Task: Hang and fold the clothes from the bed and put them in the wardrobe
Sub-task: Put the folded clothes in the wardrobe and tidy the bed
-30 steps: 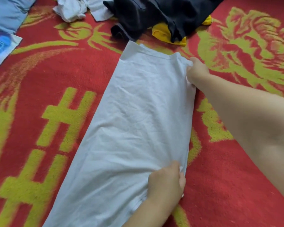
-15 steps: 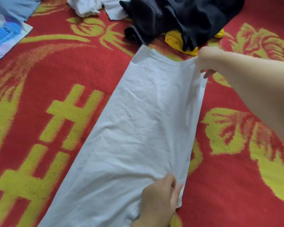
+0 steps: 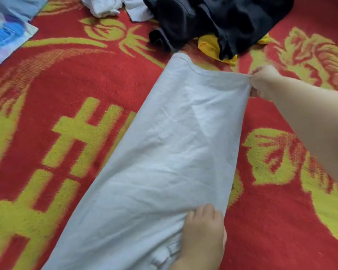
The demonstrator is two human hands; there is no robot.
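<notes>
A pale grey garment (image 3: pixel 164 156), folded into a long narrow strip, lies diagonally across the red and yellow bed cover (image 3: pixel 66 98). My right hand (image 3: pixel 261 82) pinches its far right corner and holds that edge lifted and taut. My left hand (image 3: pixel 203 232) grips the near right edge of the same garment, fingers curled into the cloth. A black garment (image 3: pixel 222 18) is heaped beyond the far end, partly covering a yellow garment (image 3: pixel 209 45).
A crumpled white garment (image 3: pixel 113 5) lies at the top edge. A light blue cloth (image 3: pixel 14 6) and a blue-printed piece (image 3: pixel 4 38) sit at the top left corner. My right forearm (image 3: pixel 316 121) crosses the right side.
My right hand has pulled the far corner outward to the right and raised it, stretching the top edge taut. My left hand has kept its grip on the near edge.
</notes>
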